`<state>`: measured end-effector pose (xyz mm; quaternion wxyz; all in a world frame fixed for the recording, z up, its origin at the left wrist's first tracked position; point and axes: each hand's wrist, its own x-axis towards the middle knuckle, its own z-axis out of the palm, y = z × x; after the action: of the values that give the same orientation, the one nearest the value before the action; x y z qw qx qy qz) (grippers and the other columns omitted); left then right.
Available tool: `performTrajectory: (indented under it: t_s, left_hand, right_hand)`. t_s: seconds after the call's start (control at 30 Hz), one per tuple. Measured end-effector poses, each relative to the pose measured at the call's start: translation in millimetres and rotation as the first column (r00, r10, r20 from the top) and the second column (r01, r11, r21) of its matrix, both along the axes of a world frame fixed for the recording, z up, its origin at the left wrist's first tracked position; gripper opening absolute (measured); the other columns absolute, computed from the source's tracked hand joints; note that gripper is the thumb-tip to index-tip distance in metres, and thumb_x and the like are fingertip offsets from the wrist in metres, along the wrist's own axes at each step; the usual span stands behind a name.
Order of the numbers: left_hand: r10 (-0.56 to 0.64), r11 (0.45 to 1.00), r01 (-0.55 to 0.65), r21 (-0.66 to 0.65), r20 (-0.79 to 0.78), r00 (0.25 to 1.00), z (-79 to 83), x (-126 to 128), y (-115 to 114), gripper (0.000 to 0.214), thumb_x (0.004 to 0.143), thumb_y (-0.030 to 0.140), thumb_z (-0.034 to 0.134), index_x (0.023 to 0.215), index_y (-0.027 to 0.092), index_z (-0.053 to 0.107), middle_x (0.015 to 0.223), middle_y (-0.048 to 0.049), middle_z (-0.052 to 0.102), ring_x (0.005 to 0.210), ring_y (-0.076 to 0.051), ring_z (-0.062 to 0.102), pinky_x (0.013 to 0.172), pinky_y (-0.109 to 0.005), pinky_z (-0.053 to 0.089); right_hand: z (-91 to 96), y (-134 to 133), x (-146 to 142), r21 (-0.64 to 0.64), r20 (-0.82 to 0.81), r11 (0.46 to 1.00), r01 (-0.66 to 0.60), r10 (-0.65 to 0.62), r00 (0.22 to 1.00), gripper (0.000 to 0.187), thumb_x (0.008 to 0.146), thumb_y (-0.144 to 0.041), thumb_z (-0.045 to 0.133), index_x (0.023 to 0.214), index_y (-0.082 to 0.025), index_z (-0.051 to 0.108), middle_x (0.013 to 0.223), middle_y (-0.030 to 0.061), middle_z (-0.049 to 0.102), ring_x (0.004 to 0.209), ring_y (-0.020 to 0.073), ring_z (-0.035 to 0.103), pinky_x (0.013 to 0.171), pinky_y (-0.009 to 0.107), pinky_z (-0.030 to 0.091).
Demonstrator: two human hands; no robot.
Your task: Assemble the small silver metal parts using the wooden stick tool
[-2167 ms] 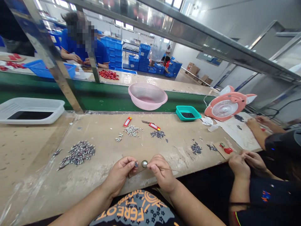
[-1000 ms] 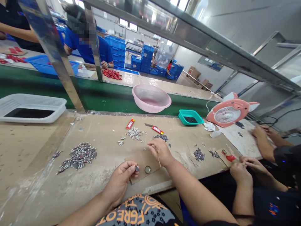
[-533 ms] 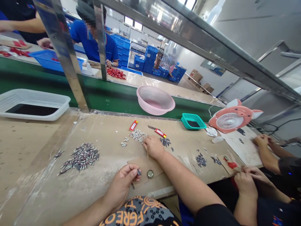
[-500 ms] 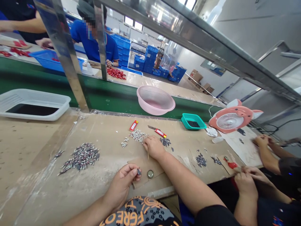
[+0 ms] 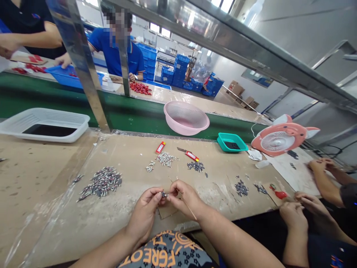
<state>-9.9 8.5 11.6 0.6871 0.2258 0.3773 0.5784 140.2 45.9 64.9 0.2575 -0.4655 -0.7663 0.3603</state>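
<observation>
My left hand (image 5: 145, 212) pinches a tiny metal part (image 5: 164, 194) between thumb and fingertips. My right hand (image 5: 185, 199) meets it there, with a thin wooden stick (image 5: 189, 208) running through its fingers. Both hands rest above a piece of cardboard (image 5: 167, 211) on the plywood bench (image 5: 55, 223). The metal bottle cap is hidden, perhaps behind my hands. Beyond them lie piles of small grey-and-white parts, the largest (image 5: 102, 181) to the left and a smaller one (image 5: 196, 166) ahead of my right hand.
A red-handled utility knife (image 5: 192, 155) and a red packet (image 5: 160, 147) lie past the piles. A teal tray (image 5: 231, 143), pig-shaped fan (image 5: 281, 137), pink colander (image 5: 185, 117) and white tray (image 5: 46, 128) stand around. A co-worker's hands (image 5: 292, 216) work to the right, beyond a steel rail (image 5: 83, 63).
My right hand has come back from near the small piles to my left hand, bringing the stick. The bottle cap is now out of sight. The view has shifted slightly.
</observation>
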Motion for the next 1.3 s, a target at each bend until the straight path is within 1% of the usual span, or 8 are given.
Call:
performTrajectory:
  t_s: [0.43, 0.57, 0.67, 0.8, 0.93, 1.1, 1.23, 1.3]
  left_hand:
    - [0.017, 0.995, 0.001, 0.099, -0.182, 0.983, -6.3, -0.8, -2.8, 0.018, 0.076, 0.027, 0.068, 0.091, 0.019, 0.067, 0.088, -0.0037, 0.068, 0.083, -0.017, 0.061, 0.080, -0.029, 0.046]
    - [0.009, 0.991, 0.018, 0.131, -0.207, 0.978, -6.4, -1.1, -3.6, 0.017, 0.075, 0.025, 0.069, 0.091, 0.020, 0.066, 0.091, -0.0022, 0.067, 0.086, -0.016, 0.060, 0.082, -0.027, 0.045]
    - [0.012, 0.993, 0.009, 0.119, -0.172, 0.985, -4.8, -0.5, -4.0, 0.020, 0.074, 0.024, 0.070, 0.093, 0.021, 0.064, 0.089, -0.0007, 0.066, 0.085, -0.015, 0.060, 0.080, -0.025, 0.045]
    - [0.003, 0.998, 0.001, 0.067, -0.055, 0.998, 1.2, 0.1, -3.6, 0.028, 0.075, 0.025, 0.069, 0.101, 0.021, 0.060, 0.083, -0.0007, 0.064, 0.080, -0.014, 0.059, 0.076, -0.025, 0.046]
    - [-0.015, 0.999, 0.014, 0.045, 0.017, 1.000, 7.2, -0.5, -2.4, 0.031, 0.075, 0.024, 0.069, 0.103, 0.019, 0.059, 0.080, 0.0001, 0.061, 0.071, -0.011, 0.056, 0.069, -0.022, 0.045]
    - [-0.014, 1.000, 0.013, 0.020, 0.086, 0.996, 5.5, -0.2, 2.0, 0.028, 0.075, 0.022, 0.069, 0.101, 0.019, 0.060, 0.077, 0.0020, 0.059, 0.066, -0.008, 0.054, 0.066, -0.019, 0.047]
    - [0.009, 0.999, -0.004, -0.046, 0.105, 0.994, 3.8, -1.0, 6.0, 0.027, 0.071, 0.018, 0.071, 0.096, 0.018, 0.062, 0.078, 0.0009, 0.060, 0.066, -0.008, 0.056, 0.066, -0.019, 0.049]
    - [0.014, 0.998, -0.009, -0.056, 0.092, 0.996, 7.0, -6.6, 6.9, 0.025, 0.071, 0.018, 0.071, 0.094, 0.018, 0.062, 0.075, 0.0009, 0.059, 0.065, -0.009, 0.056, 0.064, -0.019, 0.050]
  right_hand:
    - [-0.9, -0.7, -6.8, -0.232, -0.183, 0.973, 0.007, -0.051, 0.982, 0.011, 0.075, -0.015, 0.058, 0.077, -0.018, 0.048, 0.068, -0.0048, 0.050, 0.062, 0.0094, 0.047, 0.058, 0.021, 0.039]
    - [-1.3, -2.0, -9.0, -0.249, -0.185, 0.968, 0.006, -0.054, 0.981, 0.012, 0.073, -0.013, 0.057, 0.077, -0.019, 0.048, 0.067, -0.0050, 0.050, 0.061, 0.0093, 0.046, 0.057, 0.021, 0.038]
    - [-1.9, -4.5, -10.5, -0.232, -0.198, 0.973, -0.014, -0.033, 0.980, 0.010, 0.074, -0.014, 0.056, 0.079, -0.019, 0.048, 0.067, -0.0047, 0.050, 0.060, 0.0093, 0.046, 0.056, 0.021, 0.038]
    - [1.1, -8.8, -7.4, -0.226, -0.237, 0.974, -0.032, -0.024, 0.971, 0.012, 0.075, -0.017, 0.057, 0.081, -0.019, 0.047, 0.070, -0.0040, 0.050, 0.063, 0.0099, 0.047, 0.058, 0.022, 0.039]
    - [0.5, -13.0, 4.3, -0.184, -0.273, 0.981, 0.063, -0.112, 0.956, 0.011, 0.075, -0.018, 0.055, 0.082, -0.019, 0.046, 0.072, -0.0034, 0.047, 0.066, 0.0107, 0.045, 0.062, 0.023, 0.038]
    - [-11.0, -20.0, 22.5, -0.163, -0.338, 0.972, 0.167, -0.214, 0.917, 0.011, 0.079, -0.024, 0.053, 0.086, -0.019, 0.047, 0.075, -0.0021, 0.048, 0.069, 0.0120, 0.046, 0.064, 0.024, 0.039]
    - [-22.6, -17.2, 48.4, -0.054, -0.292, 0.959, 0.278, -0.282, 0.914, 0.011, 0.081, -0.025, 0.052, 0.089, -0.019, 0.049, 0.076, -0.0010, 0.051, 0.071, 0.0127, 0.050, 0.066, 0.024, 0.041]
    - [-28.9, -10.1, 70.8, 0.032, -0.246, 0.926, 0.377, -0.358, 0.901, 0.013, 0.082, -0.028, 0.051, 0.090, -0.018, 0.050, 0.077, 0.0000, 0.054, 0.072, 0.0137, 0.053, 0.067, 0.025, 0.043]
